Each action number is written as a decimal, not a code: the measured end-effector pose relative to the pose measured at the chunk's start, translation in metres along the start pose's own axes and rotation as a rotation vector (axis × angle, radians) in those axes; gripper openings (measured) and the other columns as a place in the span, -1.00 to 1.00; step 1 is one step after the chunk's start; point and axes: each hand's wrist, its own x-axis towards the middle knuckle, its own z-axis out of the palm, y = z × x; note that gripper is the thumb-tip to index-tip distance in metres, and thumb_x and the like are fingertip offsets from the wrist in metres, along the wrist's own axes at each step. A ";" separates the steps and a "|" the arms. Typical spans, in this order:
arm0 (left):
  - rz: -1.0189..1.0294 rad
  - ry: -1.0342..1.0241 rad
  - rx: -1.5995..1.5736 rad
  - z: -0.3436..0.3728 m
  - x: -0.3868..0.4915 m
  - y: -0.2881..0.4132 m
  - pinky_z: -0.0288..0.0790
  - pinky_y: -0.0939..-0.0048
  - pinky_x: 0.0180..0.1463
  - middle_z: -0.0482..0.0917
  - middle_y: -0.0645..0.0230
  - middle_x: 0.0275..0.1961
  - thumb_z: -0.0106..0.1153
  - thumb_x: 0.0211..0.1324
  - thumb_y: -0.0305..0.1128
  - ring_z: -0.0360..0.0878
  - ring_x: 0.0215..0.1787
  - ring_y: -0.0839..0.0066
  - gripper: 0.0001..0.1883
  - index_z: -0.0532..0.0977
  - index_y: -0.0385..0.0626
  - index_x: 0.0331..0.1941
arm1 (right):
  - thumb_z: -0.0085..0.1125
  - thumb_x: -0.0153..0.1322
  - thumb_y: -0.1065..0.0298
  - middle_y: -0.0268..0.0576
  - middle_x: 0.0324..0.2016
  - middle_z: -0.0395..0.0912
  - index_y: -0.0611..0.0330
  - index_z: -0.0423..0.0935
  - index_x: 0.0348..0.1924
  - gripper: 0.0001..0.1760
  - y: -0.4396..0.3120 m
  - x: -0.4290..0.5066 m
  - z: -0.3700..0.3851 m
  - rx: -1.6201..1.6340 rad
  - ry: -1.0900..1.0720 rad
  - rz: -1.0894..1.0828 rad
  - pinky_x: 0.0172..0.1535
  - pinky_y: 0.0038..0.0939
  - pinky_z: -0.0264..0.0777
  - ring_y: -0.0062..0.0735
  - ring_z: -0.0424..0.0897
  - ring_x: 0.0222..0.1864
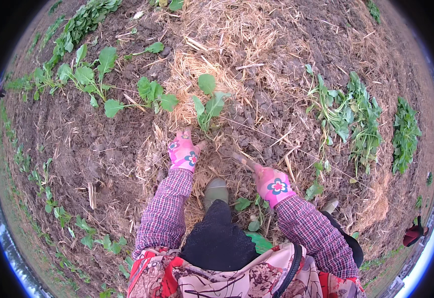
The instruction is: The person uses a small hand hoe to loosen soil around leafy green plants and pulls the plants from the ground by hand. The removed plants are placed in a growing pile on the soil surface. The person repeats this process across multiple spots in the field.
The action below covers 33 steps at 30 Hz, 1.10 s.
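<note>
My left hand [185, 149], in a pink flowered glove, rests on the straw and soil with its fingers spread, just below left of a leafy green seedling [210, 106] that stands in the ground. In my right hand [271, 182], gloved alike, is the handle of a soil-covered hand tool [245, 161]; its far end points left at the ground below the seedling, and its working part cannot be made out. A thin string [256, 131] runs slantwise over the soil to the right of the seedling.
More seedlings [151, 95] stand left of centre. Bunches of pulled green plants [364, 119] lie at the right, and a long heap of leaves [79, 28] at the upper left. A boot [216, 192] is between my arms, near small plants [256, 212]. Another person [415, 232] is at the far right edge.
</note>
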 end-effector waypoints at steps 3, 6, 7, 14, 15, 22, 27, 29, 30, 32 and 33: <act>-0.073 -0.177 0.125 0.021 -0.022 0.016 0.43 0.17 -0.01 0.42 0.02 0.07 0.27 -0.07 0.11 0.54 -0.02 0.14 0.02 -0.03 -0.14 0.36 | -0.05 0.44 0.19 0.00 -0.43 0.60 -0.29 0.31 0.17 -0.58 -0.003 -0.021 -0.014 0.040 0.012 -0.030 -0.34 -0.12 0.48 0.02 0.60 -0.39; -0.120 -0.110 0.042 0.049 -0.017 0.034 0.45 0.14 -0.12 0.46 -0.01 0.03 0.18 0.08 -0.01 0.59 -0.13 0.14 -0.06 -0.10 -0.30 0.35 | -0.01 0.43 0.25 0.01 -0.39 0.61 -0.27 0.33 0.17 -0.57 0.017 -0.053 -0.028 0.081 -0.011 0.062 -0.30 -0.15 0.50 -0.01 0.61 -0.35; -0.121 -0.116 -0.013 0.055 -0.012 0.033 0.49 0.18 -0.24 0.50 -0.02 -0.03 0.12 0.16 -0.17 0.62 -0.23 0.15 -0.16 -0.10 -0.35 0.33 | -0.01 0.42 0.25 0.00 -0.37 0.61 -0.24 0.34 0.17 -0.58 0.028 -0.066 -0.030 0.119 0.042 0.056 -0.30 -0.17 0.51 -0.02 0.62 -0.34; -0.164 -0.192 -0.047 0.084 0.020 0.030 0.51 0.18 -0.32 0.54 -0.03 -0.08 -0.18 0.30 -0.40 0.63 -0.30 0.12 -0.58 0.14 -0.28 0.19 | 0.03 0.38 0.44 0.00 -0.23 0.62 0.00 0.34 0.19 -0.51 0.080 -0.108 -0.045 0.338 0.115 0.201 -0.16 -0.32 0.52 -0.13 0.65 -0.23; -0.186 -0.139 -0.026 0.086 0.023 0.031 0.47 0.11 -0.30 0.57 -0.02 -0.18 -0.20 0.32 -0.32 0.62 -0.31 0.08 -0.64 0.23 -0.21 0.12 | 0.04 0.38 0.44 0.01 -0.24 0.62 0.00 0.35 0.18 -0.52 0.079 -0.108 -0.048 0.300 0.133 0.223 -0.14 -0.33 0.51 -0.12 0.64 -0.20; -0.208 -0.058 -0.012 0.057 0.010 0.041 0.44 0.19 -0.05 0.61 0.04 -0.18 0.16 0.09 -0.25 0.61 -0.16 0.14 -0.36 0.20 -0.07 0.27 | 0.11 0.36 0.30 0.05 -0.20 0.57 0.09 0.38 0.10 -0.57 0.076 -0.132 -0.012 0.572 0.548 0.015 -0.24 -0.21 0.49 0.01 0.59 -0.22; -0.111 0.162 -0.542 0.011 -0.008 0.098 0.40 0.54 -0.28 0.50 0.44 -0.45 0.21 0.12 -0.39 0.47 -0.41 0.60 -0.56 0.42 -0.17 0.10 | -0.03 0.42 0.15 0.01 -0.41 0.60 0.00 0.35 0.07 -0.62 0.109 -0.127 0.019 0.266 -0.107 0.436 -0.33 -0.12 0.49 0.03 0.61 -0.36; 0.066 -0.023 -0.518 -0.005 0.021 0.152 0.46 0.49 -0.08 0.55 0.32 -0.15 0.21 0.13 -0.26 0.54 -0.19 0.50 -0.55 0.43 -0.06 0.11 | -0.03 0.42 0.14 -0.02 -0.42 0.60 -0.03 0.35 0.07 -0.62 0.121 -0.153 0.007 0.262 -0.049 0.420 -0.34 -0.13 0.49 -0.02 0.62 -0.39; 0.308 0.014 -0.295 -0.010 0.040 0.184 0.42 0.35 0.10 0.48 0.24 0.04 0.15 0.16 -0.10 0.52 -0.02 0.39 -0.52 0.40 0.02 0.15 | -0.03 0.42 0.14 -0.04 -0.46 0.60 -0.02 0.36 0.06 -0.64 0.124 -0.172 -0.002 0.310 0.062 0.373 -0.36 -0.14 0.48 -0.03 0.61 -0.41; 0.409 -0.114 -0.055 -0.006 0.074 0.262 0.30 0.26 0.25 0.43 0.16 0.16 0.13 0.13 0.03 0.41 0.19 0.25 -0.39 0.34 0.02 0.21 | -0.01 0.42 0.18 -0.05 -0.54 0.57 0.04 0.39 0.02 -0.66 0.135 -0.192 -0.024 0.258 0.024 0.413 -0.40 -0.17 0.47 -0.09 0.61 -0.44; 0.428 -0.182 0.007 0.000 0.086 0.296 0.29 0.24 0.27 0.40 0.16 0.20 0.16 0.09 0.06 0.38 0.22 0.23 -0.35 0.32 0.01 0.23 | 0.00 0.42 0.18 -0.05 -0.54 0.57 0.06 0.39 0.01 -0.67 0.139 -0.197 -0.033 0.226 0.047 0.416 -0.40 -0.18 0.47 -0.10 0.61 -0.45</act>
